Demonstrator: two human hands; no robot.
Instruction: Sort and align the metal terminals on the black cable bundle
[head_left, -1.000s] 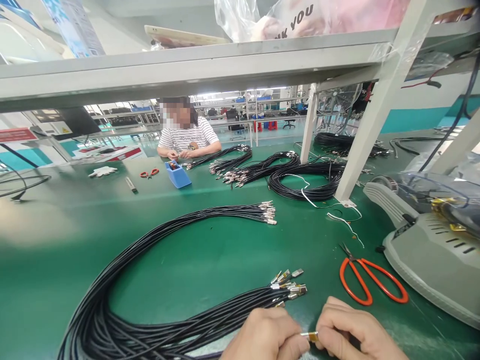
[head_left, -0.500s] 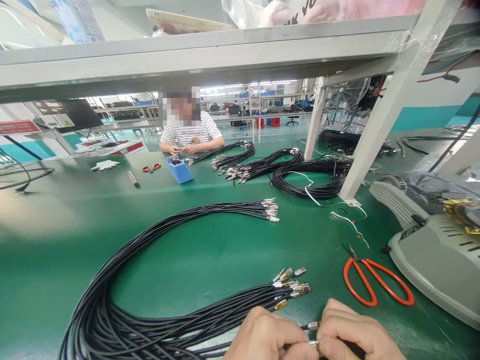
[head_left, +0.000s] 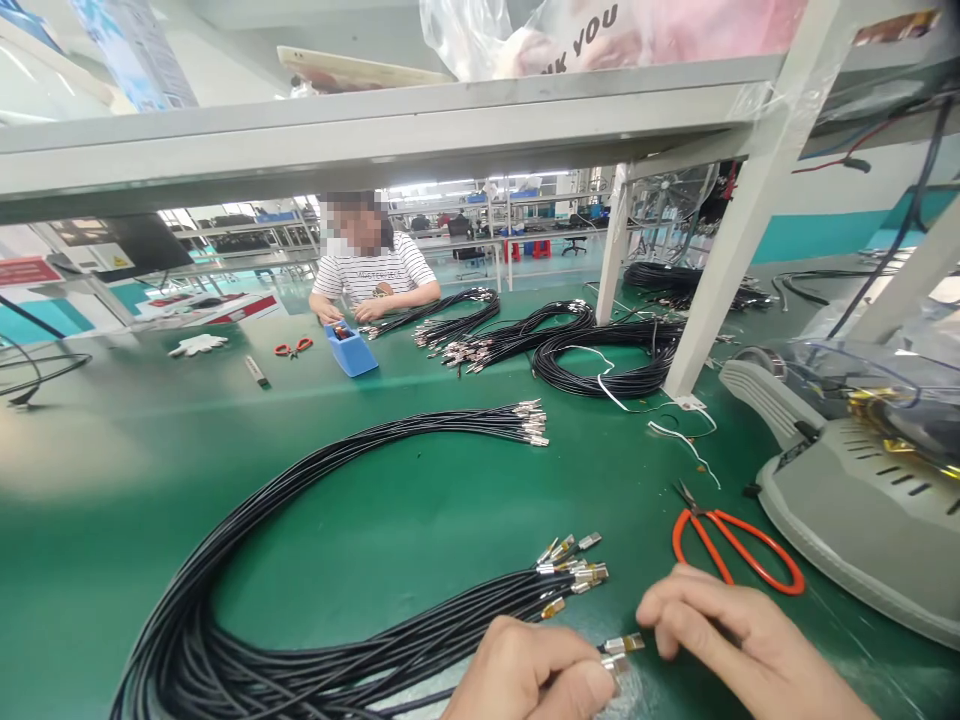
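My left hand (head_left: 536, 675) is closed around a black cable at the bottom edge of the view. Just beyond its fingertips show a silver connector (head_left: 615, 665) and, right above it, another metal connector with amber tape (head_left: 626, 644). My right hand (head_left: 739, 635) is a little to the right of these connectors, its fingers loosely bent and apart from them, with nothing visible in it. Beside my left hand, a bundle of black cables (head_left: 202, 560) curves in a wide loop on the green table. Its near connector ends (head_left: 581, 570) have amber tape; its far ends (head_left: 536, 425) are bare metal.
Orange-handled scissors (head_left: 705, 515) lie beyond my right hand, near a grey machine (head_left: 862, 510). Further back are coiled cables (head_left: 570, 375), a shelf post (head_left: 720, 260), a blue holder (head_left: 351, 355), pliers (head_left: 292, 348) and a white glove (head_left: 197, 345). Across the table sits a person (head_left: 375, 275).
My right hand has come away from the connector and moved right, fingers loosening. My left hand stays closed on the cable. The person opposite has moved a hand to the blue holder.
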